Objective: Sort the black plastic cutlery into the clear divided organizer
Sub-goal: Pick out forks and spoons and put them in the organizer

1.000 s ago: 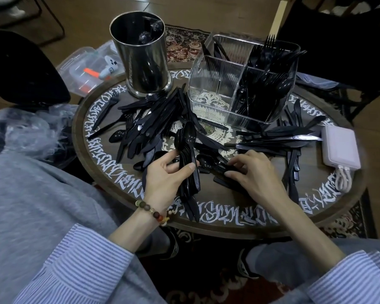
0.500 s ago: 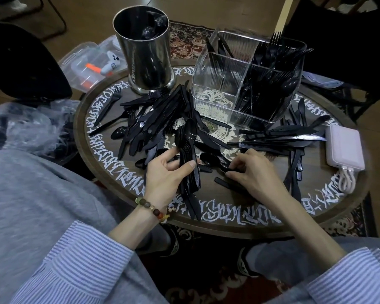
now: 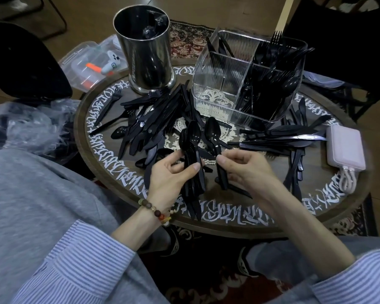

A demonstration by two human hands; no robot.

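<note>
I see the left hand (image 3: pixel 171 172) gripping a spoon bundle (image 3: pixel 191 154), the right hand (image 3: pixel 246 170) pinching one spoon (image 3: pixel 215 145) above the counter (image 3: pixel 272 216).

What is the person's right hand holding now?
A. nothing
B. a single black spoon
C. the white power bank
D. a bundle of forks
B: the right hand pinches a single black spoon by its handle, bowl pointing up, while the left hand grips a bundle of spoons.
</note>
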